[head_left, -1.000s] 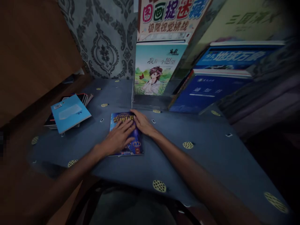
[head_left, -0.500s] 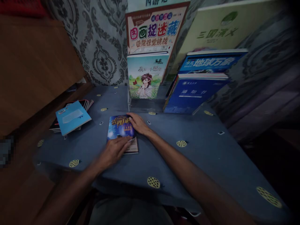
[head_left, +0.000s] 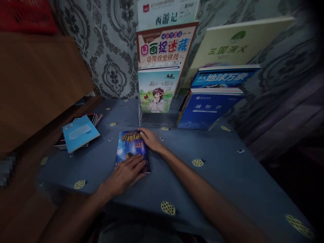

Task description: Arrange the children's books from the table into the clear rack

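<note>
A small book with a blue and purple cover and gold lettering lies on the tablecloth, its title upside down to me. My left hand rests flat across the lower part of the cover, fingers stretched out and hiding part of the picture. At the upper right corner my right hand is closed around the book's edge; the undersides of its fingers are hidden.
Several books, a light blue one on top, are stacked at the table's left. Behind stands a clear rack of upright books, including a pale green one and a dark blue one. The tablecloth has pineapple prints.
The book's cover has come down flat over the page that showed at its lower right. My left hand has spread over the cover. The view has tilted up slightly.
</note>
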The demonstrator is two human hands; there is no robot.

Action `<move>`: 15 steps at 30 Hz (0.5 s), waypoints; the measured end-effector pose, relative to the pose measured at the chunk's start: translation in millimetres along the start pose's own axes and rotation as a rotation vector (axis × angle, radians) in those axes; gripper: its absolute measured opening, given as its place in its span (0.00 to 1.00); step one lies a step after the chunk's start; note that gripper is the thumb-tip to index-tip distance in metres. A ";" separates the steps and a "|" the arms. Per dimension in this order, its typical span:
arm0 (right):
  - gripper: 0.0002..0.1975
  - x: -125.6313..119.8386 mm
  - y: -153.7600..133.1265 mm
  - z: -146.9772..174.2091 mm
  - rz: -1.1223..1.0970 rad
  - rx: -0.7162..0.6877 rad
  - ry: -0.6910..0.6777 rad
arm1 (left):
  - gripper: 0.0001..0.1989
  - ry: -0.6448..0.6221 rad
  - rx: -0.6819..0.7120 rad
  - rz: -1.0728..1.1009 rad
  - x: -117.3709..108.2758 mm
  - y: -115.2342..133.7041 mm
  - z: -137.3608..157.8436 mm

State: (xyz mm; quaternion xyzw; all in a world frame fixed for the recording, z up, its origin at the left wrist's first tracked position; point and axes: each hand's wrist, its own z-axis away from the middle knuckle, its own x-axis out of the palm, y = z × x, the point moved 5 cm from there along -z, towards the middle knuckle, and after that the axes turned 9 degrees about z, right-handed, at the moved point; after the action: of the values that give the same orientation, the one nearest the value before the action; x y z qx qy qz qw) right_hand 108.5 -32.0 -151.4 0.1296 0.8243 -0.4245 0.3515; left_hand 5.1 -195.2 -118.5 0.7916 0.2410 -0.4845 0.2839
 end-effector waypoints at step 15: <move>0.22 -12.7 -2.7 2.9 -0.182 0.085 0.064 | 0.11 0.422 -0.230 0.169 -40.3 -15.9 21.6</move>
State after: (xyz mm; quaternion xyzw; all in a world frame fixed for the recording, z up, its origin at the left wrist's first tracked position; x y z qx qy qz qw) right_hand 117.6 -34.8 -142.1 0.0825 0.8247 -0.4849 0.2793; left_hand -35.7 -202.8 -93.5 0.8549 0.2814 -0.2525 0.3553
